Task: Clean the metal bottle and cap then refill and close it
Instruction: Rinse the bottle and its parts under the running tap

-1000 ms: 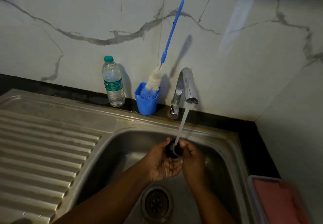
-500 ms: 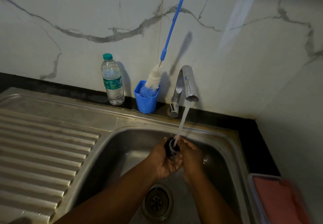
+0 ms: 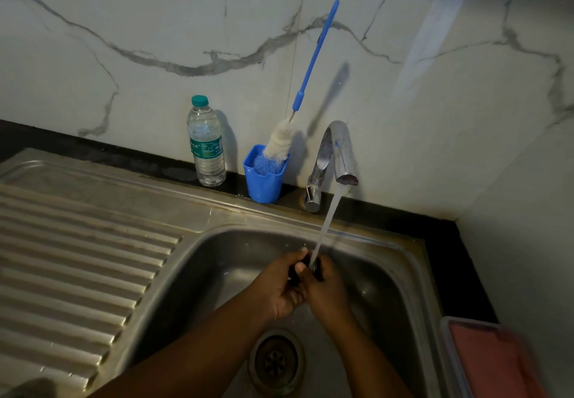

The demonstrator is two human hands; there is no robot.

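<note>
Left hand: we are curling our fingers round the dark cap, just right of the frame's centre, thumb lying on its near side.
Right hand: we are gripping the same cap from the right, fingers wrapped over it, so little of it is showing.
Cap: it is sitting between both our hands, over the basin, directly under the stream.
Water: it is running from the tap down onto the cap.
Sink: its steel basin is lying beneath our hands, the drain showing at lower centre and the ribbed drainboard filling the left of the frame.
Brush: it is standing head-down in a blue cup, left of the tap, its handle leaning against the marble wall.
Plastic bottle: it is standing upright, capped, left of the cup.
Tub: a pink-lidded container is showing blurred at lower right.
</note>
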